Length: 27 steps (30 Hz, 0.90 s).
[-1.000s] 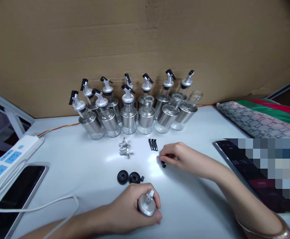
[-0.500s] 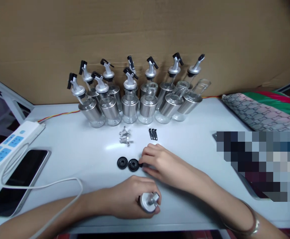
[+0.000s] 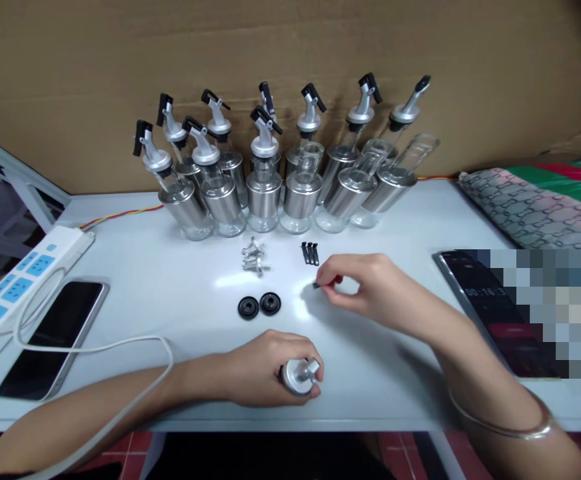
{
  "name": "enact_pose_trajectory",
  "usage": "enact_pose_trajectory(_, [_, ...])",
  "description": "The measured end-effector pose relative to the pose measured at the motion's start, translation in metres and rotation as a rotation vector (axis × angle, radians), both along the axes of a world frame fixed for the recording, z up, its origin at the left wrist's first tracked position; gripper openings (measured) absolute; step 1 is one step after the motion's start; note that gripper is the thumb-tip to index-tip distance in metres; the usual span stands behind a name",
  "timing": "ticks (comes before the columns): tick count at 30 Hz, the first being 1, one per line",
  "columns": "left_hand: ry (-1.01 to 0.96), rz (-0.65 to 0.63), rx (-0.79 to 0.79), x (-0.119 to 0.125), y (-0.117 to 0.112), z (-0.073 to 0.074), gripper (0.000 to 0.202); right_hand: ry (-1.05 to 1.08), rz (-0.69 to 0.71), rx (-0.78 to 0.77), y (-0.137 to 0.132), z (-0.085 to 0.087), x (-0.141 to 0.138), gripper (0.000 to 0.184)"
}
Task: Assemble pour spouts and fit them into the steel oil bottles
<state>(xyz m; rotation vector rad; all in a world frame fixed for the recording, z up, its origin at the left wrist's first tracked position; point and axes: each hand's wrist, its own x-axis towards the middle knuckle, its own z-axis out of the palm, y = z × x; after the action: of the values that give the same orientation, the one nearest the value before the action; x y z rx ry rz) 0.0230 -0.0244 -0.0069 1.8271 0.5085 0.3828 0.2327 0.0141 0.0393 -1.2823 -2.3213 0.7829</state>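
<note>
My left hand (image 3: 258,370) is wrapped round a silver pourer spout (image 3: 299,377), its metal top showing past my thumb and fingers; the lower part is hidden in the fist. My right hand (image 3: 370,287) hovers over the table with thumb and forefinger pinching a small black piece (image 3: 316,285), mostly covered by the fingertips. Just beyond it lie several short black levers (image 3: 310,254) side by side. Two black ring-shaped stoppers (image 3: 270,303) rest to the left of my right hand, and loose silver spout tops (image 3: 255,266) lie behind them.
Several glass bottles with steel sleeves (image 3: 264,190) stand along the cardboard wall (image 3: 95,87), most capped with pourers, three bare-necked. A power strip (image 3: 25,283), a phone (image 3: 53,340) and a white cable (image 3: 115,341) are at left. Another phone (image 3: 470,280) and a patterned cushion (image 3: 515,207) lie at right.
My right hand has moved away from the black stoppers, rightward and farther back, and now pinches the small black piece. My left hand keeps its hold on the pourer spout. The camera view has shifted.
</note>
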Motion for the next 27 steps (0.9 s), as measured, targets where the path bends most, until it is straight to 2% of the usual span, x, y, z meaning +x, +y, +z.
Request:
enact_pose_trajectory(4, [-0.012, -0.003, -0.001, 0.0, 0.001, 0.003, 0.005, -0.146, -0.136, -0.018, 0.01, 0.005, 0.021, 0.014])
enact_pose_trajectory(9, [0.022, -0.014, -0.005, -0.002, 0.001, 0.004, 0.005, -0.29, -0.139, -0.181, 0.013, -0.001, 0.025, 0.019])
enact_pose_trajectory(12, [0.024, -0.017, -0.002, -0.002, 0.001, 0.005, 0.005, -0.289, -0.105, -0.225, 0.012, -0.005, 0.022, 0.025])
enact_pose_trajectory(17, [0.025, -0.018, -0.01, -0.002, 0.001, 0.004, 0.004, -0.29, -0.084, -0.177, 0.011, -0.008, 0.021, 0.031])
enact_pose_trajectory(27, [0.011, -0.014, -0.003, -0.002, 0.001, 0.003, 0.005, -0.286, -0.119, -0.199, 0.012, -0.013, 0.02, 0.019])
